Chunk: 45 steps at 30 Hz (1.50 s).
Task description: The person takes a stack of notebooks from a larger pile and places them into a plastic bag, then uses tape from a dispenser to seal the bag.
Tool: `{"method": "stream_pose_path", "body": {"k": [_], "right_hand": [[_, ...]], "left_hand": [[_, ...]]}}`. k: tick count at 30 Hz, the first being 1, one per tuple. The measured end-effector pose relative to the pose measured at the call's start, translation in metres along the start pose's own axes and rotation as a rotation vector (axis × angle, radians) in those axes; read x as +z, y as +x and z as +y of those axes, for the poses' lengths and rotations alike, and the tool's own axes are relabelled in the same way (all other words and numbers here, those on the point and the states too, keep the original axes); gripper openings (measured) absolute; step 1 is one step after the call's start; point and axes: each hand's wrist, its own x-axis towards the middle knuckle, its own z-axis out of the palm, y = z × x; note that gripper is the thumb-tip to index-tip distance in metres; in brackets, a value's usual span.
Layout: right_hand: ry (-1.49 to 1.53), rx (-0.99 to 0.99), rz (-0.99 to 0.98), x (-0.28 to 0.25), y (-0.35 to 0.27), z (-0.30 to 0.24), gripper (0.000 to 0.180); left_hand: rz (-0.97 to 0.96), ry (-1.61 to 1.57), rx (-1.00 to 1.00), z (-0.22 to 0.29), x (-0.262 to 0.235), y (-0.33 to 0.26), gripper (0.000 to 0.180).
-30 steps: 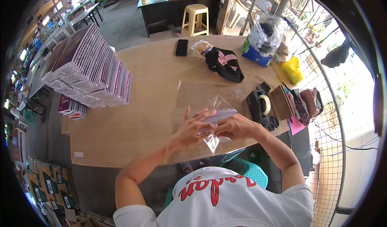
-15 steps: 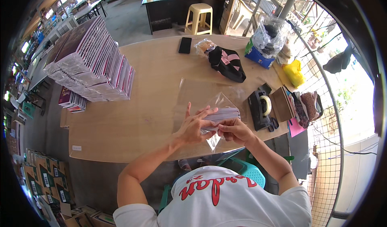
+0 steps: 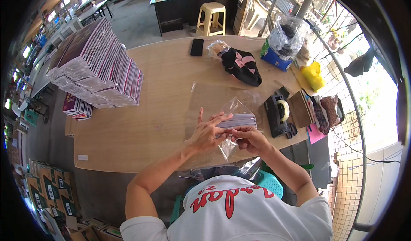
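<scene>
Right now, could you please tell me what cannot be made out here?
Head view: left end of the stack in clear film, hidden by the left hand.
Head view: whether the right hand pinches film, too small.
Head view: the white label, too small to read.
Head view: the lowest cartons, cut by the bottom edge.

Red script lettering (image 3: 230, 203) crosses your white shirt (image 3: 252, 219) at six o'clock; block print (image 3: 50, 192) marks the cartons (image 3: 53, 182) at your eight o'clock.
</scene>
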Motion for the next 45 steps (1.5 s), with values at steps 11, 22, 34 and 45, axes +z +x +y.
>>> {"method": "stream_pose_path", "body": {"k": [11,22,34,45], "right_hand": [[-1.137,-0.383,-0.057,0.003,-0.020,-0.030,0.013],[-1.828,-0.998,-0.044,0.001,-0.012,-0.013,0.041],[-1.914,-1.152,0.061,-0.004,-0.029,-0.008,0.063],[-1.820,-1.047,0.214,-0.001,-0.036,-0.006,0.061]], "left_hand": [[-0.027,-0.015,-0.026,0.003,-0.002,0.003,0.024],[-0.056,-0.068,-0.091,0.007,-0.006,0.007,0.020],[0.027,-0.037,-0.070,0.008,0.000,0.006,0.017],[-0.074,-0.048,-0.078,0.011,-0.009,0.006,0.035]]}}
